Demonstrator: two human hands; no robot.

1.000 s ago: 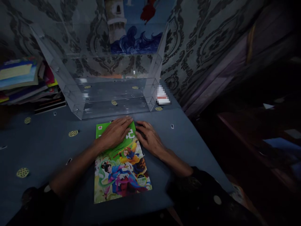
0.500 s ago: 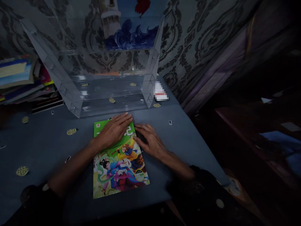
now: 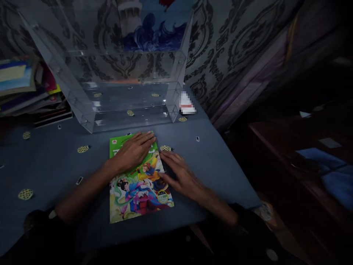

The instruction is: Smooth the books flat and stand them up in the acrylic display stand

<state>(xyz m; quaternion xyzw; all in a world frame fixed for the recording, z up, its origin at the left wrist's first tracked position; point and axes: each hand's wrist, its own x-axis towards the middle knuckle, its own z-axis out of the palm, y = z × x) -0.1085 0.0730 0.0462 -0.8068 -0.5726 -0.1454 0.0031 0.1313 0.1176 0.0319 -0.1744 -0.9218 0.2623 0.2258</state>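
Note:
A children's book (image 3: 140, 191) with a green top and colourful cartoon figures lies closed, cover up, near the front of the table. My left hand (image 3: 135, 151) rests flat across its upper part, fingers stretched out toward the top right corner and covering some of the title. At the book's right edge is my right hand (image 3: 183, 175), its fingers extended and slightly apart. The right thumb reaches onto the cover's edge, while the other fingertips lie beside the book; whether they press on it I cannot tell.
Behind the book stands a clear acrylic rack (image 3: 132, 121) with tiered shelves. A stack of books (image 3: 22, 88) sits at the left. A blurred white packet (image 3: 187, 105) lies right of the rack. The blue patterned tablecloth (image 3: 215, 162) ends in a slanting edge at the right.
My right hand has slid down along the book's right edge, uncovering a pineapple print on the cloth. My left hand stays on the cover. The view has shifted slightly.

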